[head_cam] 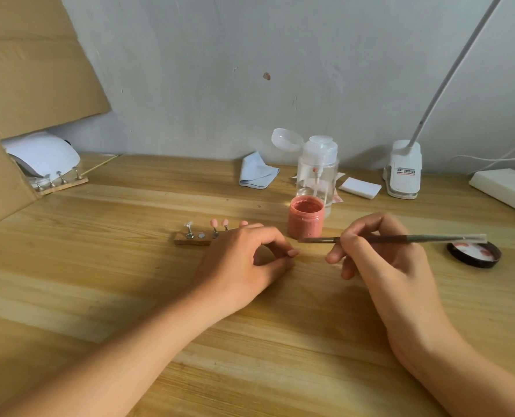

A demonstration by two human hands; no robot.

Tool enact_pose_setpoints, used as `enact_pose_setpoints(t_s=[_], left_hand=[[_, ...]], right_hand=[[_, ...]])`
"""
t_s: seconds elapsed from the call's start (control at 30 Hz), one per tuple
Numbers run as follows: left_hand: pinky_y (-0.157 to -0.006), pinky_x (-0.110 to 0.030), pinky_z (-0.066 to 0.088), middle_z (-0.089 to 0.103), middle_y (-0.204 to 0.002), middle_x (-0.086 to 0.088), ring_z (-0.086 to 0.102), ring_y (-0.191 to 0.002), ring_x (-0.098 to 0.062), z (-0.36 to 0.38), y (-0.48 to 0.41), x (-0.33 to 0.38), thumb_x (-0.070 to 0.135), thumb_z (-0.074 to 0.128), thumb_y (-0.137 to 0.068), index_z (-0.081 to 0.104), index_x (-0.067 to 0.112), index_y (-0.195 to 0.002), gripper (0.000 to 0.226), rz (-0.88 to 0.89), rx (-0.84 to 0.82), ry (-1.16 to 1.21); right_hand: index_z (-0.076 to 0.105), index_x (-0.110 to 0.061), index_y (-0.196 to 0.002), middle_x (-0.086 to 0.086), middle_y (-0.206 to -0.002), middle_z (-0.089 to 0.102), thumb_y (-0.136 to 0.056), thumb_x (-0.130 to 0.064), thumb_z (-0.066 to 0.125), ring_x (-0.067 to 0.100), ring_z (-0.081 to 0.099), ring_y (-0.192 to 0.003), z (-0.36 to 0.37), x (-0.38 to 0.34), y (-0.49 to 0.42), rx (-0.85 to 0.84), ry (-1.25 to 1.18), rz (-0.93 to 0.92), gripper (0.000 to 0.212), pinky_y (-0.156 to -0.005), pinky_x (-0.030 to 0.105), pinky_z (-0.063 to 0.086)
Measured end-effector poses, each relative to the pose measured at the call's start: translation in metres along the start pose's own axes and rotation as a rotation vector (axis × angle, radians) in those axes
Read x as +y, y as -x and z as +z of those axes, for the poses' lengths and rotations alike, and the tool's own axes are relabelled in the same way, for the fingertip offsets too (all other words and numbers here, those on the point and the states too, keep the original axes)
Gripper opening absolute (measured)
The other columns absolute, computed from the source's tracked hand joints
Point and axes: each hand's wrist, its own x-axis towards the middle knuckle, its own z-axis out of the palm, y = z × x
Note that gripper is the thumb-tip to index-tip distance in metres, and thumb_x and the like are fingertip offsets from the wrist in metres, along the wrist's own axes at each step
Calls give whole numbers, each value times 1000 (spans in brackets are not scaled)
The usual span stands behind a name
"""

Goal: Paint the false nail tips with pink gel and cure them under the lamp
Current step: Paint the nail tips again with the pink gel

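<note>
Wooden counter (99, 281). Right hand (379, 257) fingers pinch brush (400, 238), bristles pointing nine o'clock. Left hand (244, 260) fingers curled, grip undeterminable. Pink tips (214, 221) on stand (179, 241) at ten o'clock of it; gel jar (305, 216) at one o'clock.

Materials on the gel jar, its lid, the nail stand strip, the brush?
Gel jar: likely translucent plastic, pink showing through its wall.
Lid: glossy black plastic, white liner smeared pink.
Nail stand strip: bare wood base, shiny metal pegs.
Brush: dark handle, clear end; material unclear.
</note>
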Motion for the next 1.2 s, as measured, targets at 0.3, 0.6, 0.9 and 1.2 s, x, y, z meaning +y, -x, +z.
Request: enact_pose_setpoints(t_s=[0.3, 0.6, 0.9, 1.2], left_hand=[[-75, -1, 29, 61, -87, 36, 48, -54, 0, 1, 0, -3, 28, 76, -83, 67, 41, -80, 16, -16, -7, -6], [-68, -4, 31, 60, -85, 35, 46, -49, -3, 2, 0, -3, 32, 76, -82, 67, 42, -81, 13, -5, 8, -5], [-106, 3, 7, 47, -40, 23, 36, -36, -8, 4, -1, -4, 24, 77, -84, 69, 38, -80, 17, -23, 38, 45], [-105, 5, 3, 38, -33, 13, 31, -38, -10, 2, -4, -6, 28, 76, -84, 74, 41, -86, 13, -63, 15, 84]], right_hand=[[70, -32, -107, -12, -101, 74, -101, -22, 54, 9, 65, -91, 0, 2, -4, -30, 188, -106, 19, -84, 25, 48], [73, -26, -98, -7, -90, 76, -98, -8, 49, 4, 64, -80, -2, 6, -6, 25, 91, -21, 30, -76, 14, 49], [72, -19, -98, -9, -84, 75, -97, -7, 50, -7, 62, -74, 1, 5, -6, 14, 105, 24, 25, -76, 12, 46], [71, -21, -103, -17, -88, 75, -99, -14, 52, -7, 63, -80, 2, 6, -6, -31, 155, 5, 20, -77, 7, 44]])
